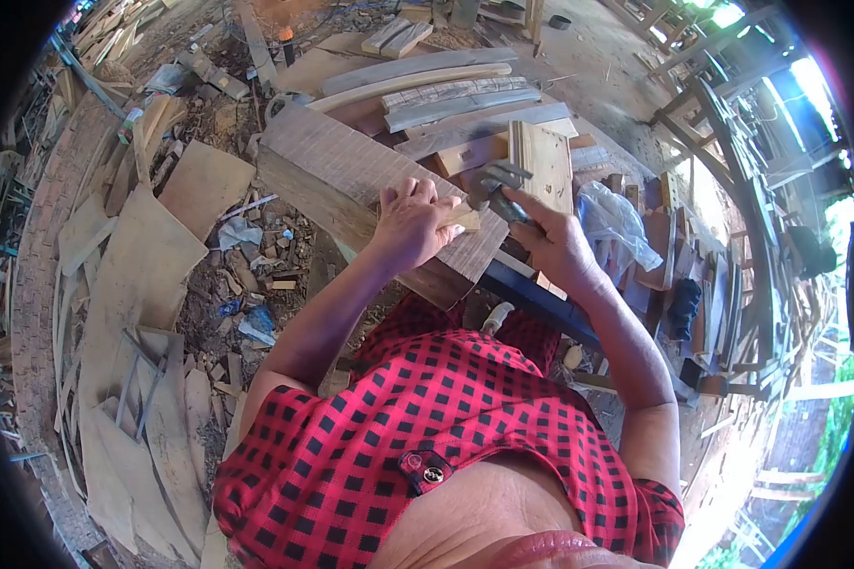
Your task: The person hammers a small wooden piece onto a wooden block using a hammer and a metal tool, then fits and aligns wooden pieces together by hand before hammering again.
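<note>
A hammer (496, 182) is gripped in my right hand (557, 244), its claw head raised near the small wood piece. My left hand (412, 226) rests on a thick wooden beam (327, 152), with its thumb and fingers closed on a small pale piece of wood (466, 222). That piece lies near the beam's right end, just left of the hammer. Whether the hammer head touches it I cannot tell. My left fingers hide part of the small piece.
Several curved boards (455, 90) lie beyond the beam. A panelled wooden piece (546, 161) and a clear plastic bag (612, 223) are to the right. Plywood sheets (152, 256) and wood scraps litter the ground at left. Timber frames (721, 142) stand at far right.
</note>
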`<state>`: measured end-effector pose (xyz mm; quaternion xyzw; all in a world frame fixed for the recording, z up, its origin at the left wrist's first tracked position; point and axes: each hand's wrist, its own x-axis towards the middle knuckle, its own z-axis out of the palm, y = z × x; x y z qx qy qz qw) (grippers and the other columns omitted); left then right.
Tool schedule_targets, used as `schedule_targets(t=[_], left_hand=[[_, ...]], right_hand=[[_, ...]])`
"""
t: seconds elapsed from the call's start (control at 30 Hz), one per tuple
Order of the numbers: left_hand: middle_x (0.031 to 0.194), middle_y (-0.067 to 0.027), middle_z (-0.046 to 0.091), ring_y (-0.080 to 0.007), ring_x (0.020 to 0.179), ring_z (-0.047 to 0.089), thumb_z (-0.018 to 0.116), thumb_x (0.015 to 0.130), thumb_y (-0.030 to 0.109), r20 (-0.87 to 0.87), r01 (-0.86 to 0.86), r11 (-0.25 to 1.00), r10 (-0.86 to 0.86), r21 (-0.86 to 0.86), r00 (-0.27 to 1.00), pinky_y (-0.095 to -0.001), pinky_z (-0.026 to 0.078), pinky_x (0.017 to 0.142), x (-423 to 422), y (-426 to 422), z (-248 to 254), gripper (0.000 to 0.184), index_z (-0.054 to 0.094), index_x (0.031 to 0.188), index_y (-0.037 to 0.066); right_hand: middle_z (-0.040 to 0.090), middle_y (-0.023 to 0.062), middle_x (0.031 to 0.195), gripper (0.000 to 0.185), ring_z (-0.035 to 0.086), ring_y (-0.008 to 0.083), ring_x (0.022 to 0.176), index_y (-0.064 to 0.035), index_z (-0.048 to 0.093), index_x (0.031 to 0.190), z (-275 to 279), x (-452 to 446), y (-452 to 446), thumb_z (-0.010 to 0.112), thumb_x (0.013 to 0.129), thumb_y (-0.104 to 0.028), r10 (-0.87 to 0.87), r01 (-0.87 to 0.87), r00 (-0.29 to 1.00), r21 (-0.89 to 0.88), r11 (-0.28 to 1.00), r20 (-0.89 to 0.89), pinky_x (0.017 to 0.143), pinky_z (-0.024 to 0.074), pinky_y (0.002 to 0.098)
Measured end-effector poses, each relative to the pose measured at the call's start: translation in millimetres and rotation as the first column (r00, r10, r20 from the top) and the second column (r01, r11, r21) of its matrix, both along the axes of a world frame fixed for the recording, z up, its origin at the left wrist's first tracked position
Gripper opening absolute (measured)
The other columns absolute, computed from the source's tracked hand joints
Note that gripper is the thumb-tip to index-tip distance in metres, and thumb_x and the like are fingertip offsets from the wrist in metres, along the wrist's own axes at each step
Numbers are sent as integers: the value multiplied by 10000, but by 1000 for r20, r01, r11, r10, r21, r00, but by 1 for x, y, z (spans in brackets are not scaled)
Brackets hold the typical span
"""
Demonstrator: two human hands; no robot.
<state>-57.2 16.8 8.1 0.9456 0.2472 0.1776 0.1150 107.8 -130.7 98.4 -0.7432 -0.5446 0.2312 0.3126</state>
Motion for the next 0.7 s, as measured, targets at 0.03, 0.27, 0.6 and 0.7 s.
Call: schedule_targets(t=[0.03, 0.27, 0.6, 0.7], left_hand=[[985, -24, 508, -218, 1023, 437, 650, 838, 413, 11, -1, 1000, 1, 31, 1000, -435, 300, 880, -1, 1, -2, 445, 620, 1227, 201], [996, -28, 510, -215, 1022, 440, 652, 835, 417, -18, 6, 1000, -6, -2, 1000, -437, 299, 882, -2, 0, 3, 438, 629, 1210, 192], [1017, -32, 515, -230, 1043, 442, 653, 834, 408, 1, -1, 1000, 1, 0, 1000, -444, 297, 896, -2, 0, 0, 439, 625, 1208, 179], [1019, -30, 517, -231, 1041, 443, 652, 833, 409, 2, 5, 1000, -5, 8, 1000, -442, 298, 898, -3, 0, 1, 440, 625, 1208, 180]], right_hand=[[491, -27, 671, 463, 441, 41, 557, -133, 530, 1345, 7, -2, 0, 584, 892, -57, 1, -1, 1000, 1, 1000, 0, 521, 410, 232], [558, 19, 689, 434, 497, 84, 562, -83, 528, 1333, 53, -20, -6, 581, 903, -104, -83, 143, 971, 267, 953, -222, 563, 452, 255], [605, 59, 745, 452, 534, 116, 592, -141, 523, 1340, 45, -13, 4, 601, 895, -115, -61, 62, 998, 49, 997, -28, 619, 478, 283], [542, -11, 707, 453, 462, 50, 539, -123, 513, 1347, 59, -22, 1, 603, 903, -117, -93, 123, 978, 154, 980, -189, 545, 438, 227]])
